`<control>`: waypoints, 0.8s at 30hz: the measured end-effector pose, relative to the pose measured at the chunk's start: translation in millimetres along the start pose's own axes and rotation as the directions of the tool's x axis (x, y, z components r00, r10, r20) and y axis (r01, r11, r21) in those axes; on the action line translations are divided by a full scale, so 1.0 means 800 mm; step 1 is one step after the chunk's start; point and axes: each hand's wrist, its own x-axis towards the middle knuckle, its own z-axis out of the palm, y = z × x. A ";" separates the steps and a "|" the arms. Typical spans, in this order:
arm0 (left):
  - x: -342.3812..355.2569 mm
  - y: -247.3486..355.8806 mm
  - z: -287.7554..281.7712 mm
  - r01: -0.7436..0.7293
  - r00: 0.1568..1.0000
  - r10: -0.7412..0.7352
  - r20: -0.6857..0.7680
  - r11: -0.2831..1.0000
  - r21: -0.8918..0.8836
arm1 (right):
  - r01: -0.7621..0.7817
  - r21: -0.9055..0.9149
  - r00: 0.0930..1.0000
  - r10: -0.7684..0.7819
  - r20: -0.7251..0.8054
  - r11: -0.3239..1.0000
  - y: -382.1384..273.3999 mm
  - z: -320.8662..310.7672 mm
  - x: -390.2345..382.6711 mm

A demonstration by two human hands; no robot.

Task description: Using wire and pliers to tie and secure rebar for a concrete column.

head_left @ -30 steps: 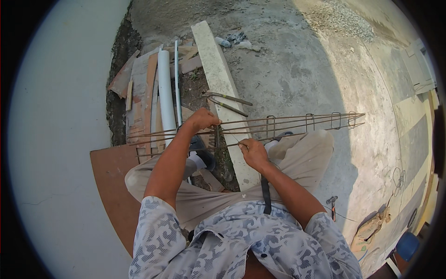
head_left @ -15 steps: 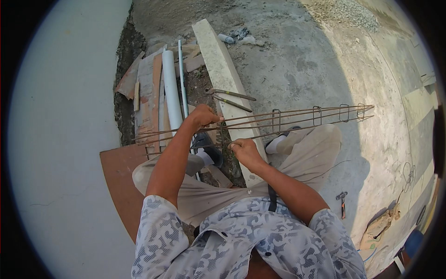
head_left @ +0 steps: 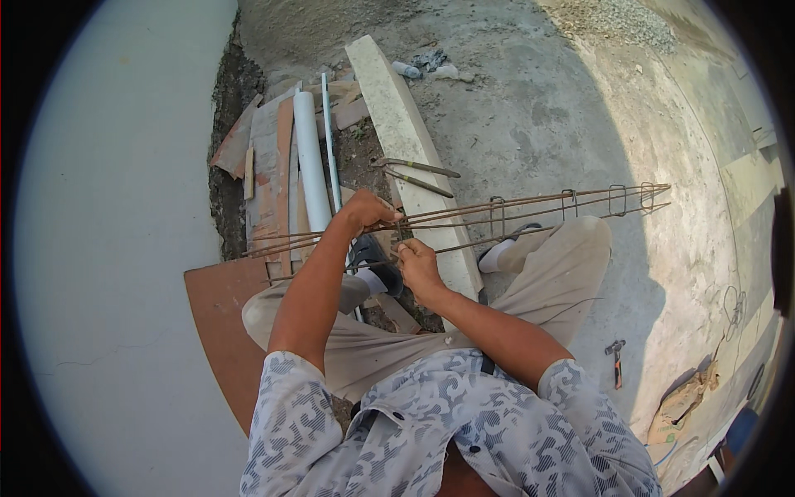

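A long cage of rusty steel rods (head_left: 538,198) with square wire rings (head_left: 617,199) spans my lap from side to side. My left hand (head_left: 373,213) is closed on its upper rods. Just below and to the right, my right hand (head_left: 414,267) is pinched at a ring by the lower rod; what its fingertips hold is too small to make out. Beyond the cage, long-handled cutters (head_left: 418,172) with worn handles lie across a pale concrete beam (head_left: 383,91).
White pipes (head_left: 306,149) and board scraps (head_left: 248,157) lie ahead-left, beside a white wall (head_left: 116,207). A brown board (head_left: 219,331) sits at my left knee. A hammer (head_left: 614,358), paper bag (head_left: 683,398) and loose wire (head_left: 730,311) lie right; gravel (head_left: 621,21) is at the back.
My right hand has moved left and up along the cage, closer to my left hand, which keeps its grip. The whole view has shifted slightly.
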 end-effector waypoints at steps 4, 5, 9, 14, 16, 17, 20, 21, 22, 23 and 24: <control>-0.005 0.006 0.003 0.003 0.999 0.002 0.050 0.994 -0.113 | 0.019 0.021 1.000 -0.019 -0.012 1.000 0.007 -0.002 0.006; -0.005 0.006 0.002 0.005 0.999 0.001 0.049 0.994 -0.113 | 0.018 0.022 1.000 -0.018 -0.010 1.000 0.006 0.000 0.005; 0.011 -0.012 0.002 -0.013 1.000 0.012 -0.013 0.996 -0.084 | -0.004 0.038 1.000 0.004 -0.011 0.999 0.000 0.007 0.003; 0.015 -0.011 0.018 -0.084 0.994 0.076 -0.078 0.992 -0.097 | 0.139 -0.182 0.988 -0.150 -0.048 0.973 0.003 -0.010 0.013; 0.004 -0.012 0.023 -0.145 0.986 0.129 -0.108 0.978 -0.151 | 0.401 -0.655 0.883 -0.461 0.090 0.640 -0.026 -0.017 0.010; 0.001 -0.015 0.022 -0.144 0.985 0.126 -0.117 0.977 -0.155 | 0.407 -0.655 0.882 -0.460 0.100 0.637 -0.048 -0.021 0.009; -0.009 -0.021 0.022 -0.159 0.981 0.140 -0.134 0.977 -0.139 | 0.354 -0.867 0.901 -0.375 0.217 0.350 -0.105 -0.036 0.017; -0.016 -0.014 0.023 -0.171 0.979 0.153 -0.139 0.976 -0.136 | 0.386 -0.888 0.862 -0.440 0.250 0.251 -0.116 -0.044 0.022; -0.022 -0.009 0.025 -0.183 0.976 0.164 -0.144 0.974 -0.132 | 0.409 -0.900 0.818 -0.498 0.289 0.149 -0.124 -0.048 0.028; -0.024 -0.009 0.027 -0.186 0.975 0.166 -0.145 0.974 -0.131 | 0.409 -0.900 0.816 -0.500 0.289 0.148 -0.130 -0.050 0.035; -0.027 -0.009 0.029 -0.205 0.969 0.182 -0.168 0.971 -0.127 | 0.426 -0.896 0.803 -0.508 0.311 0.125 -0.132 -0.051 0.043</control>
